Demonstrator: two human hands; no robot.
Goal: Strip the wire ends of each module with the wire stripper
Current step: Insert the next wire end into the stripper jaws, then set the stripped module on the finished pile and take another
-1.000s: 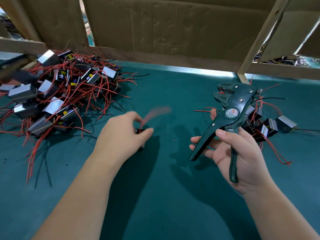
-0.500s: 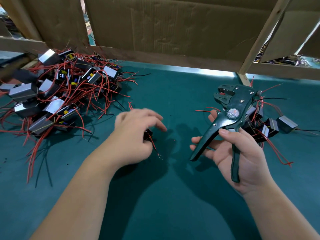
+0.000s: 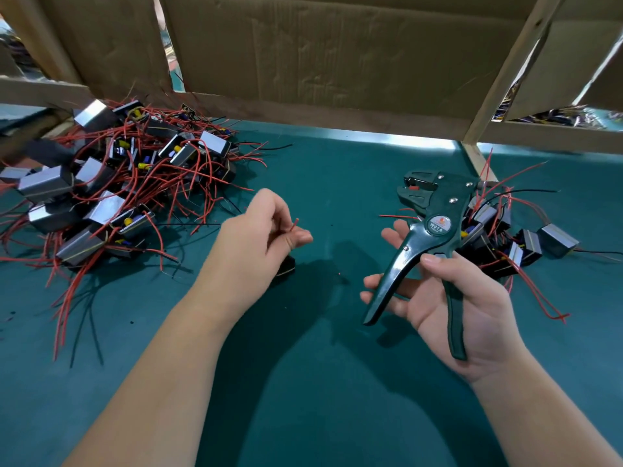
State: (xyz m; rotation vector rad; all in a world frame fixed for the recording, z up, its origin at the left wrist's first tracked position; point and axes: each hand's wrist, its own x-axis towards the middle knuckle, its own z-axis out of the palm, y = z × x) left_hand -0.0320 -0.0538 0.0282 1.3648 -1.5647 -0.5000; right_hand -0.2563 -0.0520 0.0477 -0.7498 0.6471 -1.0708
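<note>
"W01A" on the wire stripper's round pivot badge

The work surface is covered by a dark green mat. Its rear edge is bounded by a creased cardboard panel. A slanted wooden post is set at the panel's right. A bright strip is seen along the base. Blurred clutter is visible beyond.
</note>
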